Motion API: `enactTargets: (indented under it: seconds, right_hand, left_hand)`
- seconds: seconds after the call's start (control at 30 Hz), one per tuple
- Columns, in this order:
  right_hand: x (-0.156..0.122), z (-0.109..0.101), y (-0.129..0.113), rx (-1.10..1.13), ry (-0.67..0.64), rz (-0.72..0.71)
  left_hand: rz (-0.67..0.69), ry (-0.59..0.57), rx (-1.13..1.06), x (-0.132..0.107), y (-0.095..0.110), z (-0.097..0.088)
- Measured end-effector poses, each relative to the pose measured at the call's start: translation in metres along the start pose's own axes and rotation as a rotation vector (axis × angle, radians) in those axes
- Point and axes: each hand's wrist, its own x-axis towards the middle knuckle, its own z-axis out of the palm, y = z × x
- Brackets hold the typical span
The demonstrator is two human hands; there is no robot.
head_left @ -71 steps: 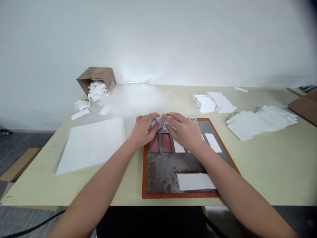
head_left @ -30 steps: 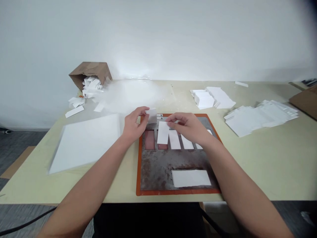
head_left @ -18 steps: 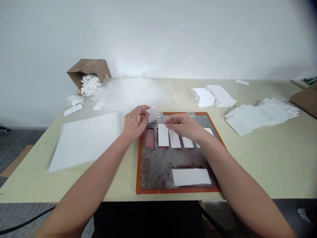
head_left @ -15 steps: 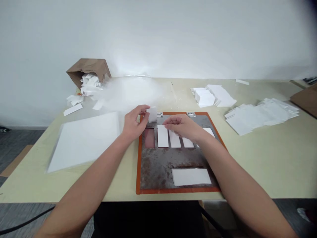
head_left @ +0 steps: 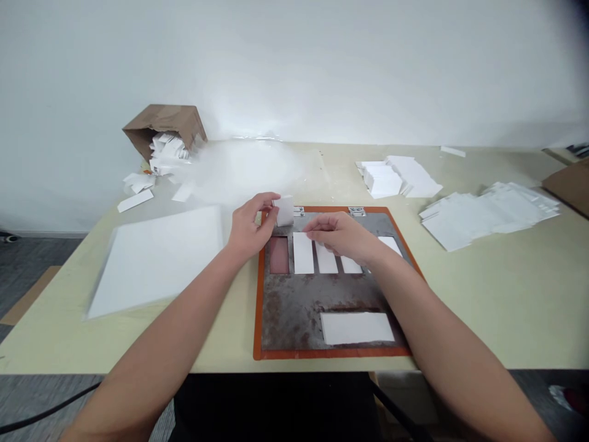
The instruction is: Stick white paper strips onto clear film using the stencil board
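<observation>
A rusty grey metal template [head_left: 294, 307] with an orange rim lies before me on the table. Its upper row of slots holds several white paper strips [head_left: 303, 253]; the leftmost slot [head_left: 278, 255] shows red and bare. A wide white piece [head_left: 357, 327] fills the lower slot. My left hand [head_left: 248, 228] pinches a small stack of white strips [head_left: 284, 210] above the template's top left corner. My right hand [head_left: 340, 236] rests over the strips in the row, fingers curled with tips pressed near the second strip.
A large white sheet stack [head_left: 159, 258] lies to the left. A tipped brown box [head_left: 163, 126] spills white slips at the back left. White paper piles sit at the back [head_left: 396, 178] and the right [head_left: 488, 212]. A brown cardboard piece [head_left: 570, 184] lies at the far right edge.
My right hand has laid a white strip into the second slot and stayed on the row. The left hand keeps holding its small stack near the top left corner.
</observation>
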Motion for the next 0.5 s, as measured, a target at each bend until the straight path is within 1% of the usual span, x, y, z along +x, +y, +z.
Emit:
enactTargets:
  seconds: [0.5]
  right_hand:
    - [0.0002, -0.0004, -0.0005, -0.023, 0.004, 0.024]
  left_hand:
    - [0.007, -0.002, -0.035, 0.0012, 0.0013, -0.0004]
